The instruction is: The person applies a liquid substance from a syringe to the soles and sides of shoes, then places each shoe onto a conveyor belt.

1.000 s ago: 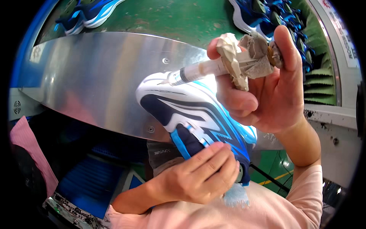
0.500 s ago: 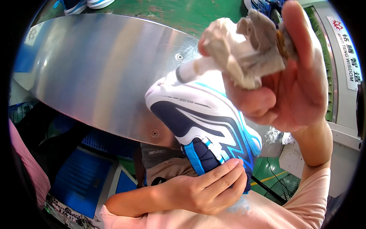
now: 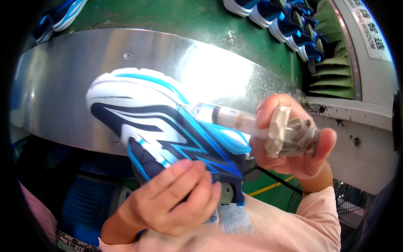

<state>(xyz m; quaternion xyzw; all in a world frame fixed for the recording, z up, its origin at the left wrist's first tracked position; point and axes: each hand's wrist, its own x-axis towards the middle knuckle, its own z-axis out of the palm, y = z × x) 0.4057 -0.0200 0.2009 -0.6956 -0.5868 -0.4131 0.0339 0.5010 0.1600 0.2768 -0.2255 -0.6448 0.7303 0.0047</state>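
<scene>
A white and navy sports shoe with light blue trim lies on its side in the air, its thick white sole toward the far side. My left hand is closed around the shoe's upper near the opening. To its right, my right hand grips a clear plastic syringe whose plunger end is wrapped in crumpled beige tape. The syringe points left, with its tip end at the seam between sole and upper; whether the tip touches cannot be made out.
A curved steel worktop runs beneath the shoe. Beyond it, a green conveyor belt carries several blue and white shoes at the far right and more at the far left. Green bristle-like strips border the belt at right. A fan stands lower right.
The shoe has shifted left with my left hand. My right hand has come down and away from the camera, moving the syringe from the shoe's toe or heel end to farther along the sole edge.
</scene>
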